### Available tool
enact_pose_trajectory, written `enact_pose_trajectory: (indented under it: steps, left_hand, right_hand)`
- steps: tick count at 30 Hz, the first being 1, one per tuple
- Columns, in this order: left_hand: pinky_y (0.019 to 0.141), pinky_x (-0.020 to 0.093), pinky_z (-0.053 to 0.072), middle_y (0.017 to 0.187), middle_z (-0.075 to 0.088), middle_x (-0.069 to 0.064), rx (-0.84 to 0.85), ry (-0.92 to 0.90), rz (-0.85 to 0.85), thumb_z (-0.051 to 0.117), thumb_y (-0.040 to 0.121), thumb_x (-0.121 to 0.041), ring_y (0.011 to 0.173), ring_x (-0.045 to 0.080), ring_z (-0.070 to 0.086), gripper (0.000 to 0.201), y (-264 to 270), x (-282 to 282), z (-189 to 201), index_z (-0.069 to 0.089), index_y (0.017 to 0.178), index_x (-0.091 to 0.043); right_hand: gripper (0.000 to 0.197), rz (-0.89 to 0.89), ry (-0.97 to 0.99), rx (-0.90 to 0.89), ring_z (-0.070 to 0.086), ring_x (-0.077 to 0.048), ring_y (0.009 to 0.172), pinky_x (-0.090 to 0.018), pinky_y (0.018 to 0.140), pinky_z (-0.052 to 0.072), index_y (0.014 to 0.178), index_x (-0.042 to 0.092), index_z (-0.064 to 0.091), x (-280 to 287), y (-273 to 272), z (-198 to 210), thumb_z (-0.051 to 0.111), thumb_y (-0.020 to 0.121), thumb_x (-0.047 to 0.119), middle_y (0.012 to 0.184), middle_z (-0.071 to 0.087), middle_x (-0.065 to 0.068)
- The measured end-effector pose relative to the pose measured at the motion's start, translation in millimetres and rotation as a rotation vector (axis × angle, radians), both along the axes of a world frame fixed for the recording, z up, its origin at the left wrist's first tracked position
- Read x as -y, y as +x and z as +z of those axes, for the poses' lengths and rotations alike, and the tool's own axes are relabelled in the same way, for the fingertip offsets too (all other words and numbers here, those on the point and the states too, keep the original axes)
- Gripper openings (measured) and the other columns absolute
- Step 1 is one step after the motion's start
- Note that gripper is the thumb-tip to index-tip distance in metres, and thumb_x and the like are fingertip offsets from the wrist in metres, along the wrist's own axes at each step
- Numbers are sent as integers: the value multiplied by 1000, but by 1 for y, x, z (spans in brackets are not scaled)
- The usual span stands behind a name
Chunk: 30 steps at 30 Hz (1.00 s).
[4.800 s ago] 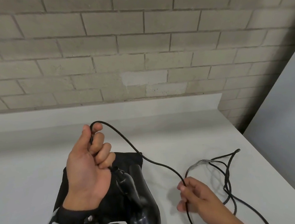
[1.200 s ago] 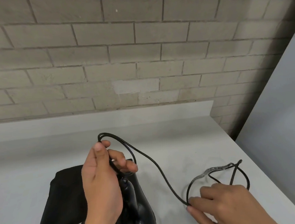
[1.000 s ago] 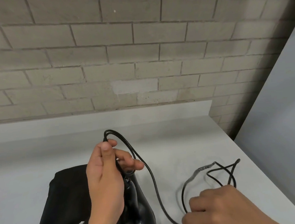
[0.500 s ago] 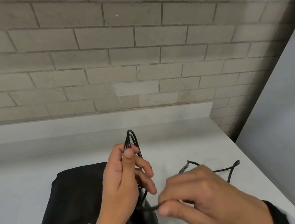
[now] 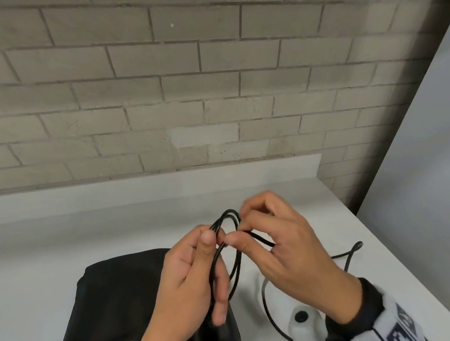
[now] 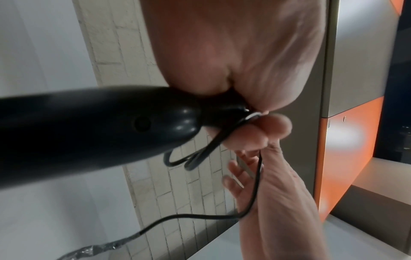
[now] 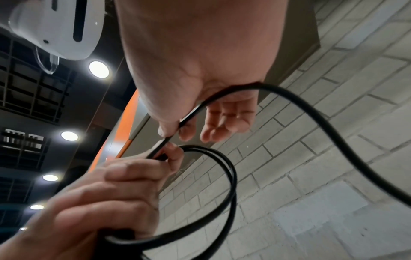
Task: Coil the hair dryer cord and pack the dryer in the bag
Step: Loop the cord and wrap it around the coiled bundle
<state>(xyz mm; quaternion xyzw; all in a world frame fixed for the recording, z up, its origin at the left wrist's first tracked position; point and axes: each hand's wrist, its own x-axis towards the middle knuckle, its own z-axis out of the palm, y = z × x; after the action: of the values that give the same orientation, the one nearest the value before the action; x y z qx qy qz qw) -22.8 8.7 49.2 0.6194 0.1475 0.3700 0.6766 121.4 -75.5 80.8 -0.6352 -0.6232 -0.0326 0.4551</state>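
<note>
Since a second ago right hand (image 5: 292, 248) has left bench (image 5: 62, 237) and carried cord (image 5: 225, 251) up to left hand (image 5: 184, 284): new loop joins coil, slack remains trailing right. Left grip pinches loops, right grip pinches strand beside them. Dryer (image 6: 89, 126) hangs under left hand over bag (image 5: 115, 300), handle's long axis running toward person, cord end up.
</note>
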Motion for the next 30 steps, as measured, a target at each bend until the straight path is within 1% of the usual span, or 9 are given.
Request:
enact_pose_trajectory:
  steps: [2,4,7,10,14,18,21,28,30]
  left_hand:
    - [39,24,40,38,43,15,3,-41,-26,52,86,-57,22,17,38,46,0,0,1,65,84,-13]
    - [39,23,40,36,42,13,8,-82,-50,55,84,-61,21,16,37,51,-1,-1,1,64,82,-10]
    - [36,21,39,36,41,12,22,-162,-83,67,73,-71,20,14,36,68,-3,-4,1,61,80,-4]
    - [35,18,39,34,40,10,44,-194,-91,74,66,-70,18,11,34,67,-3,-6,2,60,73,-4]
    - [34,17,38,32,38,7,55,-242,-65,78,62,-69,17,11,31,63,-1,-5,4,58,64,-10]
    - [34,16,35,32,35,5,46,-303,-21,74,64,-71,16,11,27,62,-1,-8,7,56,62,-11]
    - [33,17,35,32,34,5,6,-328,16,64,76,-66,17,12,27,59,0,-9,9,53,60,-11]
    - [36,21,33,33,25,3,-108,-324,172,49,80,-65,24,14,23,57,4,-12,16,44,49,-18]
    - [36,21,30,34,26,3,-142,-307,198,49,80,-67,25,14,22,59,4,-12,17,41,50,-16]
  right_hand:
    - [27,34,3,-11,53,-11,108,-21,85,44,81,20,66,-4,2,-2,59,90,45,114,51,5]
    - [25,104,-14,-44,52,-8,118,-21,91,44,82,16,63,-7,2,-2,57,92,39,114,56,3]
    - [29,153,-59,-81,62,-12,95,-33,77,50,84,13,58,-10,1,-4,53,96,39,90,65,4]
    - [31,117,-53,-101,55,-15,71,-36,64,47,84,18,55,-10,-2,-6,51,94,47,78,61,5]
    - [32,129,-157,-212,61,-15,76,-28,69,51,102,27,45,-9,0,-8,60,87,51,89,65,8]
    - [35,154,-363,-187,57,-7,61,-21,62,49,113,34,44,-7,12,-18,67,89,26,95,65,10]
    - [29,141,-431,-127,59,-4,68,-17,66,49,112,33,48,-4,14,-21,63,91,20,94,65,13]
    - [30,69,-466,121,60,-9,89,-29,77,50,122,39,37,4,14,-20,52,98,28,109,62,19]
    - [33,38,-437,169,56,-2,81,-24,74,48,127,40,32,6,10,-17,48,98,40,110,59,19]
